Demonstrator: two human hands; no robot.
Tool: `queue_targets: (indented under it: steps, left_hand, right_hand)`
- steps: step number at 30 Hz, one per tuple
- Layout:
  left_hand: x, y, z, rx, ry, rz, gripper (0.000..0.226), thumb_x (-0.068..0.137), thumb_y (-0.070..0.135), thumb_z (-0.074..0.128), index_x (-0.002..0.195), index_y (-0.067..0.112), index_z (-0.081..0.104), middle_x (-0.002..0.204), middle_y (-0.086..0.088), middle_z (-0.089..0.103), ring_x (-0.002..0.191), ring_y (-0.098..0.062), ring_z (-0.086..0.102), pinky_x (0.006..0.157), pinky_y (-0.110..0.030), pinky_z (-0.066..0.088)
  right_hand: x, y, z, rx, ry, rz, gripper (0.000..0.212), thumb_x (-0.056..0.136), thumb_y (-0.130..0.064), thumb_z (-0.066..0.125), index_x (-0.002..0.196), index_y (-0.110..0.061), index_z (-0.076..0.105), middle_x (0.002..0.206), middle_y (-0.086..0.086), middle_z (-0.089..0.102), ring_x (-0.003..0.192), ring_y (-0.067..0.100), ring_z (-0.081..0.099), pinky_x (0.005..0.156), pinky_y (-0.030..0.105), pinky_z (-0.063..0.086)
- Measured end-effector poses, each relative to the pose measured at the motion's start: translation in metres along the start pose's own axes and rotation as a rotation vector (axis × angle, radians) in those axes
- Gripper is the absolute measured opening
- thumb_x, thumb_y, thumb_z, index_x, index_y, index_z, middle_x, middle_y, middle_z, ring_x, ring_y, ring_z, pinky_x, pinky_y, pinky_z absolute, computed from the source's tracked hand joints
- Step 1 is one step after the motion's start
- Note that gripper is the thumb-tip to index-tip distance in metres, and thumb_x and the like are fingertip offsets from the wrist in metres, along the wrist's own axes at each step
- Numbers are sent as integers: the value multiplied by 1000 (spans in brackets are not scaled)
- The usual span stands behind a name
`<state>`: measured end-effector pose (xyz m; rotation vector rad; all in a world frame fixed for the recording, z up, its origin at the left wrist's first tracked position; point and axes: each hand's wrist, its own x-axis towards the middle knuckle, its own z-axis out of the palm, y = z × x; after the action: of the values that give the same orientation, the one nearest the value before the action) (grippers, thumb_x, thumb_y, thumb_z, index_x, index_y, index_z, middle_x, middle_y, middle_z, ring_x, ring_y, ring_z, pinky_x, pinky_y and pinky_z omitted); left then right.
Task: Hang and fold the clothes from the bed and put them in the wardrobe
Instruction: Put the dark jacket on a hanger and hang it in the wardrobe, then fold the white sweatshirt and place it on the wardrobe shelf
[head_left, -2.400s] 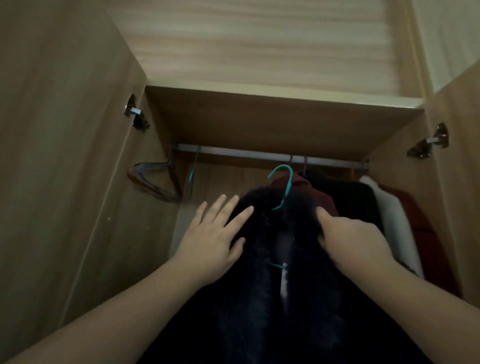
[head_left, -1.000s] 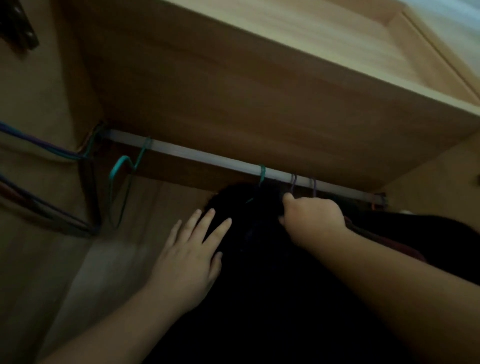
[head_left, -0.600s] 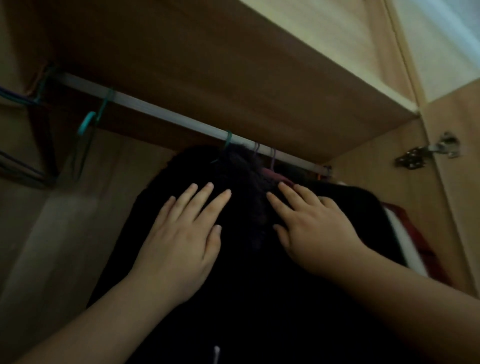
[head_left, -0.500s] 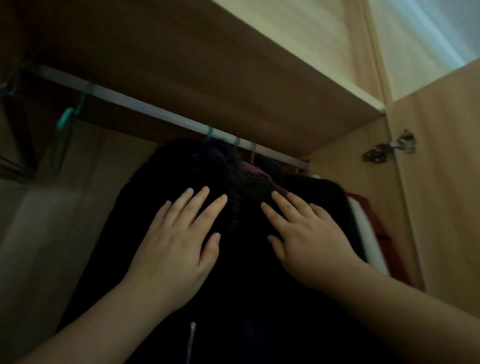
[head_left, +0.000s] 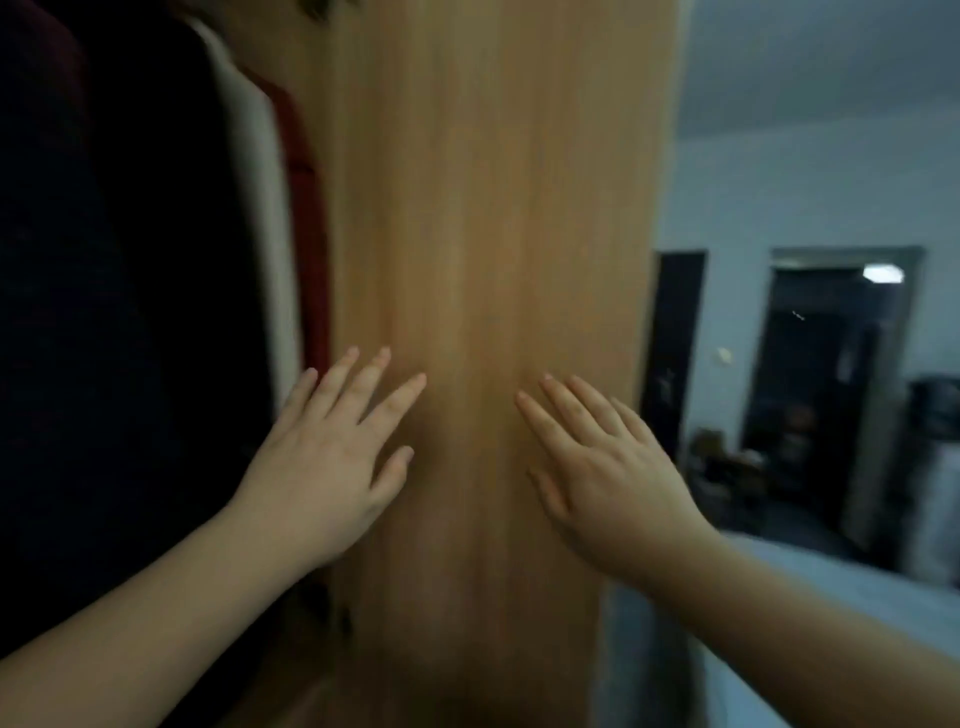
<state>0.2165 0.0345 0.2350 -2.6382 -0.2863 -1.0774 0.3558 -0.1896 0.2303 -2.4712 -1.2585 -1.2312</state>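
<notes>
Dark clothes (head_left: 114, 312) hang in the wardrobe at the left, with a white garment (head_left: 262, 208) and a red garment (head_left: 306, 208) beside them. The wardrobe's open wooden door (head_left: 493, 208) fills the middle of the view. My left hand (head_left: 327, 462) is held out in front of the door's left part, fingers straight and spread, holding nothing. My right hand (head_left: 602, 478) is stretched out the same way in front of the door's right part, empty. I cannot tell whether either hand touches the door. The picture is blurred by movement.
To the right of the door the room opens: a pale wall (head_left: 805, 182), a dark doorway (head_left: 826, 395) with a ceiling light (head_left: 883, 274) behind it, and a narrow dark panel (head_left: 675, 343). A pale surface (head_left: 831, 587) lies at lower right.
Both hands have come off the dark coat, which now hangs on the rail. The view has swung right from the rail to the open door and the room.
</notes>
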Motion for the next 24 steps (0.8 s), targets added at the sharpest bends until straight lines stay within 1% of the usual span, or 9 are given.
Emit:
queue_targets:
  steps: [2,4,7,10,12,13,17,21,24]
  left_hand:
    - [-13,76,31,-114,-36,101,64,93,56,20,154,38,12,163,-1,15,150,-25,10,121,-48,16]
    - [-32,150,65,-245,-75,172,63,92,53,27,152,35,21,161,-3,24,149,-27,18,119,-47,20]
    - [-78,271,120,-393,-240,317,65,89,52,37,151,33,30,157,-7,34,145,-29,29,115,-45,19]
    - [-124,367,163,-460,-396,484,66,81,51,44,145,33,42,149,-7,47,135,-31,46,109,-47,27]
    - [-140,408,183,-491,-474,540,67,79,50,46,144,32,43,146,-8,50,131,-32,50,108,-48,39]
    - [-144,427,195,-510,-497,552,67,80,49,45,144,30,42,146,-9,50,131,-32,50,105,-51,41]
    - [-146,484,231,-573,-610,581,66,85,48,41,147,28,39,151,-10,43,137,-35,42,106,-54,38]
    - [-143,532,270,-614,-640,633,65,86,48,41,147,24,42,150,-14,43,137,-37,40,106,-52,36]
    - [-135,566,303,-650,-677,643,64,88,47,40,147,23,41,150,-15,43,137,-39,38,104,-55,38]
  right_hand:
    - [-84,51,9,-47,-108,125,63,93,-46,38,152,-26,32,159,4,33,147,26,28,115,49,32]
    - [-172,89,17,-63,-220,250,64,91,-45,40,151,-25,34,158,5,34,146,29,30,113,52,34]
    - [-307,128,27,-99,-428,397,67,87,-48,40,150,-24,38,156,7,37,143,32,36,109,55,37]
    - [-410,140,36,-93,-565,551,67,86,-49,40,148,-24,40,155,7,39,141,34,38,107,56,37]
    - [-453,144,38,-88,-635,642,67,86,-48,39,147,-23,41,154,6,40,140,34,40,107,56,39]
    - [-472,149,40,-89,-664,684,67,86,-48,38,148,-23,40,155,6,39,141,33,39,107,55,39]
    - [-522,177,43,-99,-691,787,67,89,-46,44,151,-22,34,157,7,35,145,32,32,111,54,34]
    - [-552,214,55,-117,-748,836,68,87,-42,53,149,-20,38,155,9,38,143,33,34,109,55,36]
    - [-570,249,70,-119,-786,865,70,86,-39,63,149,-19,39,155,9,38,142,34,35,109,57,38]
